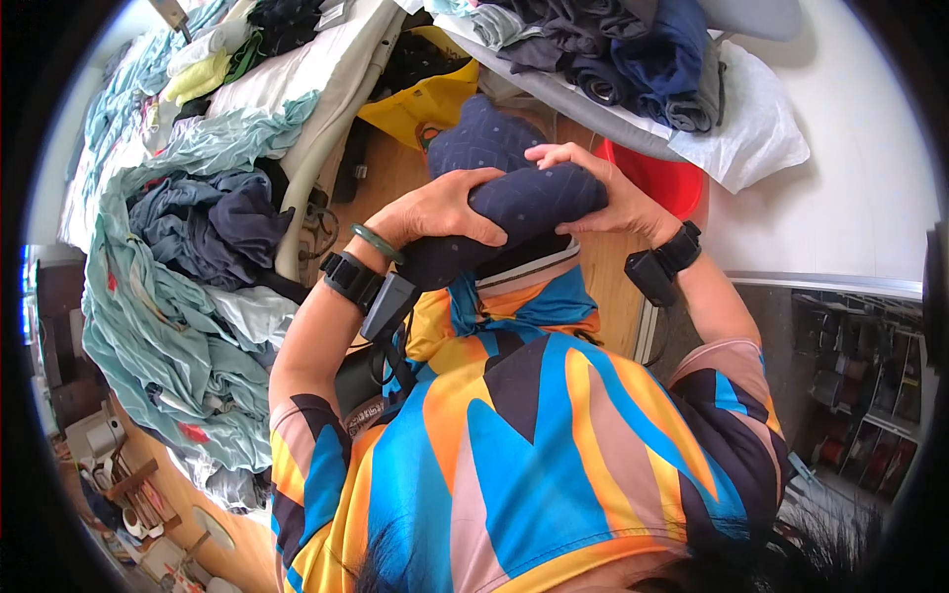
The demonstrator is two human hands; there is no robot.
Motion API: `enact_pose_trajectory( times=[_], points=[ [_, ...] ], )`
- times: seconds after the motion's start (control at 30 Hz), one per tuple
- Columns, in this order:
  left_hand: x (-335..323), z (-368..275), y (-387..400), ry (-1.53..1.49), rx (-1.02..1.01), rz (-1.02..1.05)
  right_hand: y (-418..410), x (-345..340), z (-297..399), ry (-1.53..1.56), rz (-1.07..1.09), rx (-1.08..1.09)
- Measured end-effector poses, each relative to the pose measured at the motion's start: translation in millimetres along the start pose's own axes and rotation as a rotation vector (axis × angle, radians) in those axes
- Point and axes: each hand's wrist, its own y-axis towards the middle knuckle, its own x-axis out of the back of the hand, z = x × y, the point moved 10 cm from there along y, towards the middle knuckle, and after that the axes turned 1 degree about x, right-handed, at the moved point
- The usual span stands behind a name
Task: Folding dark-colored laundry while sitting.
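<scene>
Both of my hands grip a dark navy garment (540, 199) with a small checked pattern, bunched into a thick roll in front of my waist. My left hand (445, 211) wraps its left part, thumb along the near side. At the right end, my right hand (604, 185) has its fingers over the top and its thumb underneath. Just beyond the roll shows more navy patterned cloth (482, 141); whether it belongs to the same garment cannot be told. The underside of the roll is hidden.
Rolled dark clothes (652, 67) lie on an ironing board (578, 111) ahead. Beneath it sit a red bucket (660, 181) and a yellow bag (415, 104) with dark contents. A bed (296, 67) at left carries crumpled teal bedding (163, 356) and loose dark clothes (215, 222).
</scene>
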Motion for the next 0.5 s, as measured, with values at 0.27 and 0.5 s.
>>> enact_pose_trajectory(
  times=[0.27,0.5],
  points=[
    [6.6,-1.7,-53.3,0.347,-0.168,-0.306,-7.6,8.4,-28.2,0.176,-0.068,-0.146],
    [10.8,23.7,-82.3,0.121,-0.050,-0.562,-8.4,8.9,-36.0,0.274,-0.138,-0.174]
  ],
)
